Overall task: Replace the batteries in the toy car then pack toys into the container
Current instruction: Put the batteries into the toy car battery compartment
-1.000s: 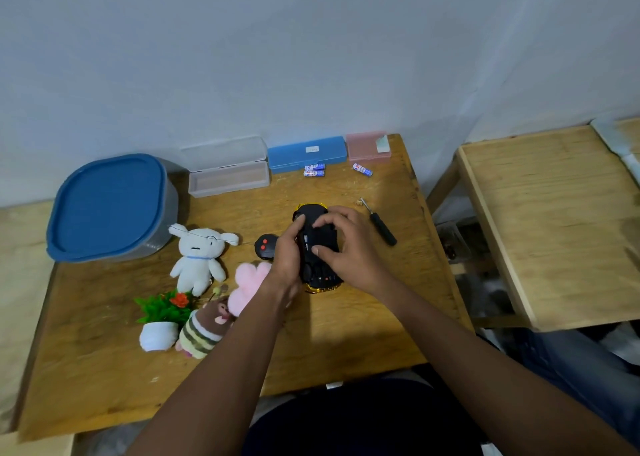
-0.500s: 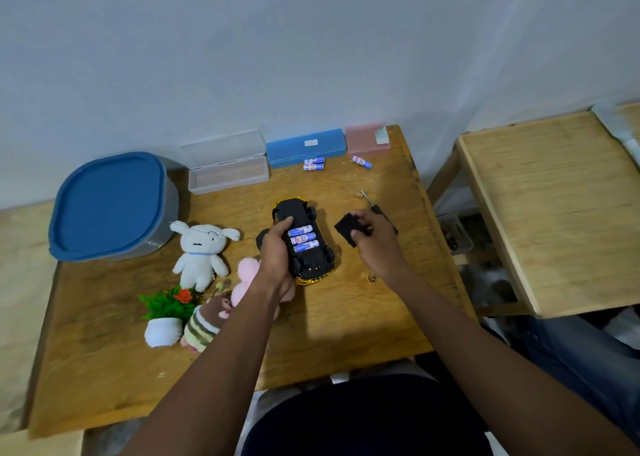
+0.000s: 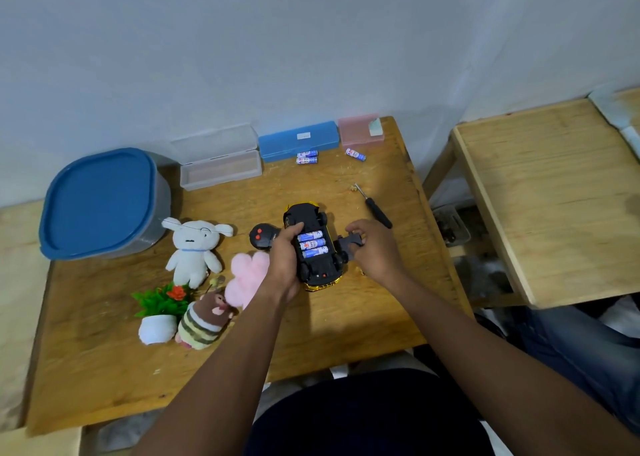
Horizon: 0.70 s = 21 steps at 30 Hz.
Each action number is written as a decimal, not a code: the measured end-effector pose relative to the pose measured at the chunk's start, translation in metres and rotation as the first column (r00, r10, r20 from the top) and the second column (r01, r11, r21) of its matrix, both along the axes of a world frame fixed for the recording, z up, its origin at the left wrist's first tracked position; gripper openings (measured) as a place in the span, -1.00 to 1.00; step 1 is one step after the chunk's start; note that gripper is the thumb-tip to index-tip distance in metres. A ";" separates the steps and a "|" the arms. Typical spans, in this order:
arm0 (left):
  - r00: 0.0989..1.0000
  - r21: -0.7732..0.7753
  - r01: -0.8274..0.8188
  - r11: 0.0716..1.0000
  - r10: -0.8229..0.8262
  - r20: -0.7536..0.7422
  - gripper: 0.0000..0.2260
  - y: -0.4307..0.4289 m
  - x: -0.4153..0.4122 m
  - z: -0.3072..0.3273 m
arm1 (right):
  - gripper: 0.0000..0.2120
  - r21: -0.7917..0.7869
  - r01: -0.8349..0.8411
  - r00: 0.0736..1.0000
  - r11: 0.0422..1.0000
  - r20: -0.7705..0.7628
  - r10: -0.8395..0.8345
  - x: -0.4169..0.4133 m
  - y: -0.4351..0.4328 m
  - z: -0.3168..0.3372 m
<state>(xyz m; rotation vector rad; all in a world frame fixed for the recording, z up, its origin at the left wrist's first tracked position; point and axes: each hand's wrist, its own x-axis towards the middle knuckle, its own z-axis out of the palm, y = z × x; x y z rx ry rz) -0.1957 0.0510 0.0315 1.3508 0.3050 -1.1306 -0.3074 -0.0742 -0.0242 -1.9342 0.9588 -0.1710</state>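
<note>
So the toy car (image 3: 313,246) is flipped belly-up in the middle of the wooden table (image 3: 311,327), black underside with a yellow body peeking out at the edges. Battery bay is open, and I count three blue-and-white batteries (image 3: 311,245) sitting side by side in it. The left hand (image 3: 284,262) is wrapped around the car's left side, thumb up on the chassis. The right hand (image 3: 375,249) is pinching the small black battery cover (image 3: 349,245) just beside the car's right side.

Loose stuff: three more batteries, two (image 3: 307,157) paired up by the blue case (image 3: 298,140) and one (image 3: 355,154) near the pink case (image 3: 360,130). One screwdriver (image 3: 375,207) and one black remote (image 3: 260,236). Three plush toys: white (image 3: 193,249), pink (image 3: 246,277), striped brown (image 3: 204,320). One little fake plant (image 3: 160,311), one clear case (image 3: 220,161), and one grey container with a blue lid (image 3: 100,203) at the left.
</note>
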 end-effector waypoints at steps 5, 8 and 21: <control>1.000 0.000 0.017 1.000 -0.017 0.005 -0.57 0.000 0.000 -0.003 | -0.69 -0.050 -0.011 1.000 0.999 -0.006 0.011 -0.001 -0.001 -0.001; 1.000 -0.003 0.018 1.000 -0.018 0.003 -0.57 -0.001 0.001 -0.004 | -0.68 -0.067 0.001 1.000 0.998 -0.017 -0.002 0.000 -0.003 -0.002; 1.000 0.024 -0.010 1.000 0.009 0.022 -0.56 -0.006 0.007 -0.008 | -0.79 -0.161 0.103 0.994 0.982 0.058 -0.095 0.008 -0.001 0.015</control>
